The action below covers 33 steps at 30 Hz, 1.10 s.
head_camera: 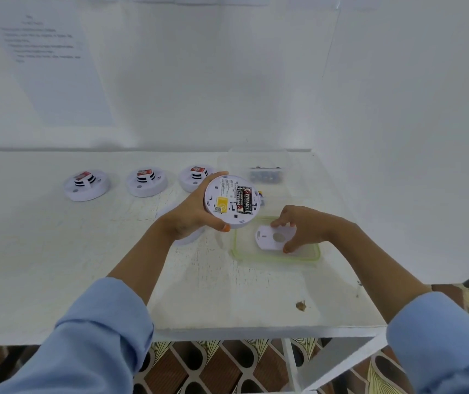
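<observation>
1. Left hand [192, 213] grips smoke detector [232, 201] above the surface [85, 251], back side up, two batteries [243, 199] seated.
2. Right hand [303, 228] pinches round cover plate [273, 237] over green-rimmed lid [310, 258], right of detector.
3. Three more detectors [145, 182] far left.

A white detector [227, 203] between the left fingers [219, 223] shows black-and-red batteries [244, 200] and a yellow label [223, 202]. Under the right fingers [281, 221] are a white cover [270, 237] and a clear, green-rimmed lid [317, 253]. Beyond the fingers, a row of white alarms [146, 182] bears red stickers [145, 173]. Nearer, the sleeves [99, 322] are blue and the floor [213, 371] is patterned brown and cream.
</observation>
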Each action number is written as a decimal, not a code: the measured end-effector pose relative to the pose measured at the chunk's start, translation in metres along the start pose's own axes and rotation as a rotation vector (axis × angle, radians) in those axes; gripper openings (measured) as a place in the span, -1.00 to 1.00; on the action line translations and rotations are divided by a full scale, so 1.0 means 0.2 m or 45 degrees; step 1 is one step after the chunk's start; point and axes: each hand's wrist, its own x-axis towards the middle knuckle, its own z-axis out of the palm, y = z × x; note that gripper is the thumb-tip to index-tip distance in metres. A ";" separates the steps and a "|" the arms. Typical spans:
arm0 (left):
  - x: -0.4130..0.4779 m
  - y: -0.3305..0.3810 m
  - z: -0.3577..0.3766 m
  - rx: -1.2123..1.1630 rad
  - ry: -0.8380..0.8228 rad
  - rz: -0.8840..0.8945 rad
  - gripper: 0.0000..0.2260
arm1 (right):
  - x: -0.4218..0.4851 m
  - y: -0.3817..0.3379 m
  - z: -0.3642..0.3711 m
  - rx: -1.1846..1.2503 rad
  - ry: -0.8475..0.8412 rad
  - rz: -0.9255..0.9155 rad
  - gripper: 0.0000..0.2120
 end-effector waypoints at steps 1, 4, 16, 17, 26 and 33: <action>0.00 0.00 0.00 0.002 -0.002 0.001 -0.09 | 0.00 0.00 0.00 0.000 -0.002 0.001 -0.33; 0.00 -0.01 0.00 0.007 -0.012 0.002 -0.08 | 0.00 0.00 0.01 -0.005 0.002 -0.001 -0.32; -0.01 0.01 0.01 0.022 -0.042 0.029 -0.04 | -0.18 -0.14 -0.29 0.341 0.691 -0.054 -0.47; 0.00 0.02 0.01 0.024 -0.050 0.033 -0.02 | -0.18 -0.20 -0.30 0.388 0.686 -0.128 -0.47; 0.01 0.06 0.06 0.055 -0.081 0.109 -0.11 | -0.08 -0.41 -0.23 0.194 0.478 -0.269 -0.38; 0.01 0.06 0.06 0.054 -0.114 0.117 -0.16 | -0.05 -0.42 -0.22 0.205 0.482 -0.283 -0.38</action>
